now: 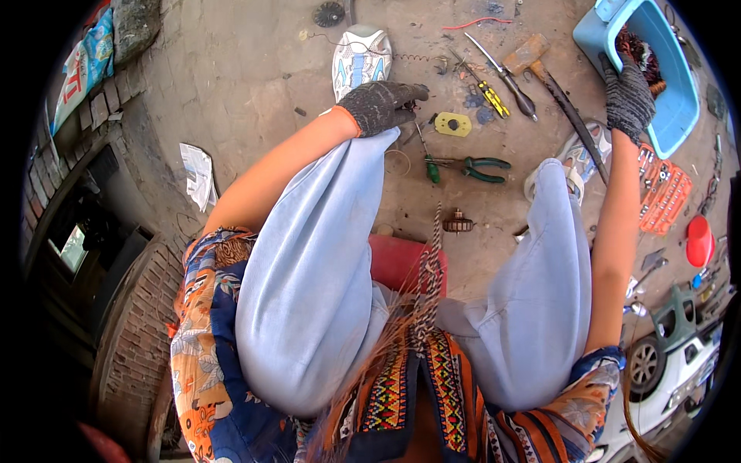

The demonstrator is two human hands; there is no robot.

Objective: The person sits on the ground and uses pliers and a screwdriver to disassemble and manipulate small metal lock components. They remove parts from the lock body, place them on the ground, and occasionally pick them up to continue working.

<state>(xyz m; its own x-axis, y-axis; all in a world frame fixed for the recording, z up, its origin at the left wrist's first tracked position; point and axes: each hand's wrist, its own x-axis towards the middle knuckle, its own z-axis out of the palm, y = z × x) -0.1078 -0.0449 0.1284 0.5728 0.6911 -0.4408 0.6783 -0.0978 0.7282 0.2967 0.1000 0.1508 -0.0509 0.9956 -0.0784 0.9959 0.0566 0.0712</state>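
Note:
My left hand [378,108], in a dark grey knit glove, rests on my left knee. Its fingers stretch out to the right and hold nothing. On the far right, my right hand [630,96], gloved alike, grips the near left rim of a light blue plastic tub [679,112]. The tub stands tilted, its opening partly toward me. Inside lies a tangle of dark red and copper-coloured wire or parts [642,60], partly hidden by the tub wall and my fingers.
Between my feet lie a yellow plate [453,123], green-handled pliers [485,168], a green screwdriver [432,170], a yellow-handled screwdriver [492,99], a black-handled pointed tool [519,94], a hammer [567,104] and a small motor rotor [458,222]. An orange socket set [665,193] lies right.

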